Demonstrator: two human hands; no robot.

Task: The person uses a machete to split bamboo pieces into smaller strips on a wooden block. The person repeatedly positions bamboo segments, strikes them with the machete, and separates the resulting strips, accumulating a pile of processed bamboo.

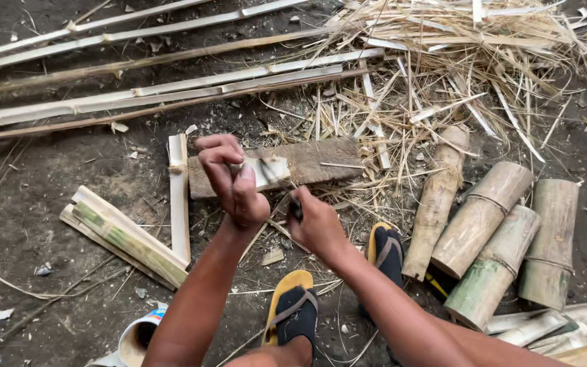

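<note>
- Far left, ground: split bamboo slats, bundle w/ green skin showing, flat on dirt; single pale slat just beside, lying roughly vertical in frame.
- Bottom left: white cup-like container, partly cut off by frame edge; contents not readable.
- Top left to centre: long bamboo poles, split lengthwise, laid side by side.
- Centre-left: left hand, fingers curled shut round a short pale bamboo piece, held upright-ish above a wooden block; touching block or hovering — can't tell.
- Centre: right hand, fingers closed on a dark handle, prob. a knife; blade hidden behind hand and piece.
- Judgement, step in hand: trimming/splitting the piece. Best done w/ piece seated firm on block, left fingertips clear of the cut line, edge set along the grain, strokes short and away from the thumb.
- Below: yellow sandals w/ dark socks, feet close to work — worth keeping cuts off that line.
- Right: bamboo sections, several thick cylinders, leaning together.
- Top right: heap of shavings and strips.
- Hard to make out: blade type, cut depth, piece's lower end; bottom-right slats cut off.
</note>
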